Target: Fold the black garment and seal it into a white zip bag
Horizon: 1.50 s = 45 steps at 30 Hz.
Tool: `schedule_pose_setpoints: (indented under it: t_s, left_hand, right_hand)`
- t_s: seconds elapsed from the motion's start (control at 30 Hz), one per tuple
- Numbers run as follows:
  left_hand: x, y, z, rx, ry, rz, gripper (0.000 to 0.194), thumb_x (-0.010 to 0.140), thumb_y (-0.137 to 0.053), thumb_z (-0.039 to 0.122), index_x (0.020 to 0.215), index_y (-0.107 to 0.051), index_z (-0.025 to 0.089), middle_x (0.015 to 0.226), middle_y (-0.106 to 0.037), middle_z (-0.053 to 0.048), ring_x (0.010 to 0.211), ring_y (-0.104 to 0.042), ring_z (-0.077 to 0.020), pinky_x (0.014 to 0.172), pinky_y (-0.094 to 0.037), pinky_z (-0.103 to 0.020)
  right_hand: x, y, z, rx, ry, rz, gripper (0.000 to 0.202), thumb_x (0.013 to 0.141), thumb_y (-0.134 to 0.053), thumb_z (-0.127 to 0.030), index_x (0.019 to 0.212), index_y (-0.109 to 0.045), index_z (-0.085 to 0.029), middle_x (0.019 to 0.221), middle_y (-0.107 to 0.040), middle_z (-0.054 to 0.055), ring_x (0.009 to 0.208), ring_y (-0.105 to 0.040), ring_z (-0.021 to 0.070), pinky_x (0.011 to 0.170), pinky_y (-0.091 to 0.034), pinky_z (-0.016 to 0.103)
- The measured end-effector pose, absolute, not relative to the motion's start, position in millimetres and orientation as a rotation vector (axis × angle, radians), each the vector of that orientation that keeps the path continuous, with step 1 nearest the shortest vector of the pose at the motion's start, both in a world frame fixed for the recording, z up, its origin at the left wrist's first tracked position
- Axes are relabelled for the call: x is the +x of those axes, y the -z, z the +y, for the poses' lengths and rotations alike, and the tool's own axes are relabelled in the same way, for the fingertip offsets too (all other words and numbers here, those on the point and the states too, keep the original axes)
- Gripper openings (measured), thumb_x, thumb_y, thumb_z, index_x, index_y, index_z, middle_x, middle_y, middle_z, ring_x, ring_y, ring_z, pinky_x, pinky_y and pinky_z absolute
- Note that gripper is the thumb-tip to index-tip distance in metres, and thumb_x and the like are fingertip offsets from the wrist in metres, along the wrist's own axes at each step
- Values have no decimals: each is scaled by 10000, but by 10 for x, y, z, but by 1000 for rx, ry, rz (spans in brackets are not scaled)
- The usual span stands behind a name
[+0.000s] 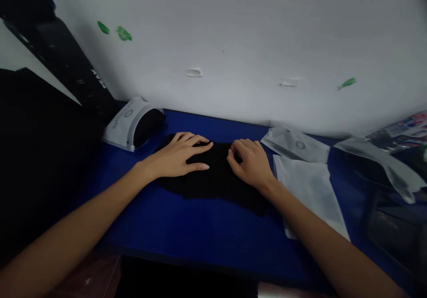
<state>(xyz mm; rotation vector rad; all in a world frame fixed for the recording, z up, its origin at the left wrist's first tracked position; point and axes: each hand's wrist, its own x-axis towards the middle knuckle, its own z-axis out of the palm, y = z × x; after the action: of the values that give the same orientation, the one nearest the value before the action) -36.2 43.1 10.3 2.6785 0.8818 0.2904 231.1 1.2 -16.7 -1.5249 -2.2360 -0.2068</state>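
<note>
A black piece of cloth (213,184) lies spread on the blue table (207,229) in front of me; its exact kind is too dark to make out. On its left part my left hand (182,155) rests flat, fingers stretched out and apart. Over the right part my right hand (248,160) has its fingers curled, thumb and forefinger close together at the cloth. Whether a fold is pinched between them is hard to see, though they press at the fabric.
At the back left stands a frosted zip bag (122,124) with black cloth inside. Frosted bags (296,144) and a flat white bag (310,191) lie on the right, with another open bag (383,160) beyond. A white wall (233,44) closes the back; a black upright (73,58) stands left.
</note>
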Motion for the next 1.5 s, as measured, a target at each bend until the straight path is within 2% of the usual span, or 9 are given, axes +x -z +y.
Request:
schedule_pose_setpoints:
  t_s: [0.3,0.47,0.57,0.7,0.9,1.07,1.2,1.33,1.5]
  left_hand:
    - [-386,-12,515,2775,-408,978,543,1109,-491,497,1614,-479,297,1624,-530,-84,1497,-481,-292,1332,-188,-543]
    - [-381,-59,511,2754,-518,935,465,1126,-480,420,1564,-547,279,1621,-546,-83,1506,-496,-263,1326,-248,-528]
    - [-363,-137,463,2698,-476,896,463,1130,-454,472,1554,-564,321,1608,-567,-60,1491,-516,-269,1298,-314,-530]
    - [-363,-181,406,2645,-344,861,568,1106,-433,609,1614,-477,360,1669,-499,-33,1584,-402,-271,1342,-231,-541]
    - [-429,-144,429,2671,-170,801,925,950,-548,814,1704,-263,361,1796,-195,-33,1681,-136,-294,1374,3,-546]
    - [-456,-184,437,2678,-202,689,1107,799,-740,825,1696,-287,359,1799,-119,-61,1682,-82,-334,1368,2,-594]
    - [-414,-233,386,2642,-235,599,956,832,-830,662,1645,-404,396,1772,-246,-51,1666,-177,-342,1365,-55,-637]
    - [-379,-246,350,2677,-268,546,618,945,-771,429,1531,-591,348,1683,-460,-53,1617,-347,-306,1374,-109,-613]
    - [-376,-225,367,2677,-545,646,274,1017,-675,345,1257,-774,256,1295,-782,-48,1290,-693,-256,1235,-461,-484]
  right_hand:
    - [2221,171,-84,-1647,426,-2115,188,1021,-480,-240,904,-625,-219,926,-698,93,853,-603,274,813,-391,423]
    - [2181,173,-134,-1668,357,-2117,171,1019,-483,-249,1026,-649,-209,1032,-703,121,961,-622,313,884,-438,453]
    - [2197,184,-126,-1682,320,-2114,184,1014,-483,-242,1056,-656,-197,1060,-701,126,992,-630,314,906,-452,452]
    - [2245,204,-94,-1668,345,-2090,216,1019,-477,-246,1108,-670,-206,1116,-718,129,1017,-648,322,939,-472,468]
    - [2294,210,-72,-1676,284,-2037,259,1016,-490,-243,1158,-702,-194,1219,-746,124,1091,-690,330,986,-490,486]
    - [2323,225,-68,-1659,281,-2050,300,1020,-489,-248,1192,-722,-167,1234,-750,129,1090,-703,329,1021,-499,494]
    - [2346,240,-55,-1625,270,-2048,326,1019,-484,-249,1219,-730,-171,1257,-748,137,1079,-707,332,1005,-521,507]
    - [2356,245,-44,-1614,238,-2037,341,1019,-477,-249,1230,-735,-176,1261,-740,146,1092,-702,336,1007,-532,516]
    - [2426,255,5,-1536,57,-2008,356,1047,-475,-306,1240,-741,-169,1271,-721,160,1166,-672,352,1064,-508,558]
